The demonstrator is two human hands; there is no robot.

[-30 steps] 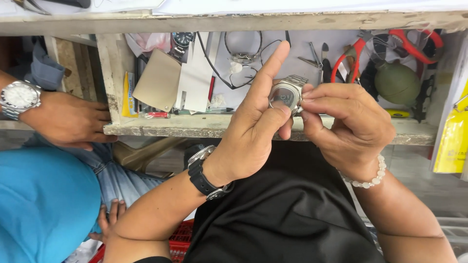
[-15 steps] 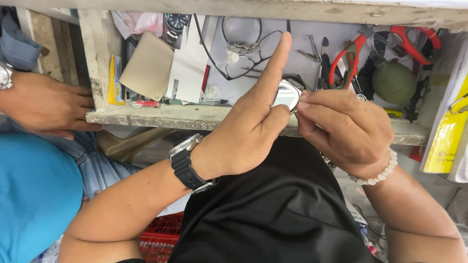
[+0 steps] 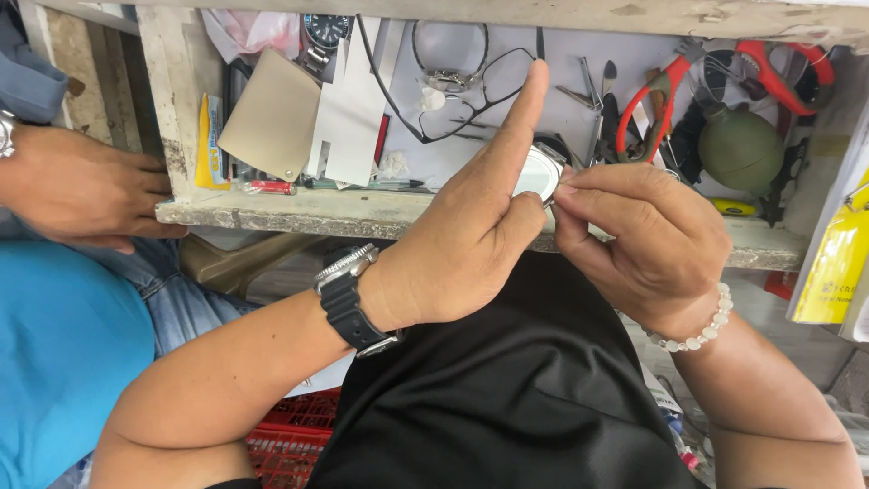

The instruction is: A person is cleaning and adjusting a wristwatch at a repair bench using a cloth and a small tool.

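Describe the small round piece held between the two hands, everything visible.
The watch case is a small round metal-looking piece with a pale, shiny face, held above the bench edge. Only part of it shows, since fingers cover its sides. The left hand pinches it from below and the left, index finger pointing straight up. The right hand presses its fingertips against the right rim. Whether a strap is attached cannot be told.

the person's left hand (image 3: 462, 249) has a bare forearm, and on its wrist sits a chunky wristwatch with a silver metal case and a wide black rubber strap (image 3: 348, 299). the right hand (image 3: 647, 240) is bare-armed too, with a bracelet of small round white and clear beads (image 3: 701, 330) strung around the wrist. near the bottom edge, between the two arms, lies the plain black cloth of the person's garment (image 3: 516, 398), smooth with soft folds.
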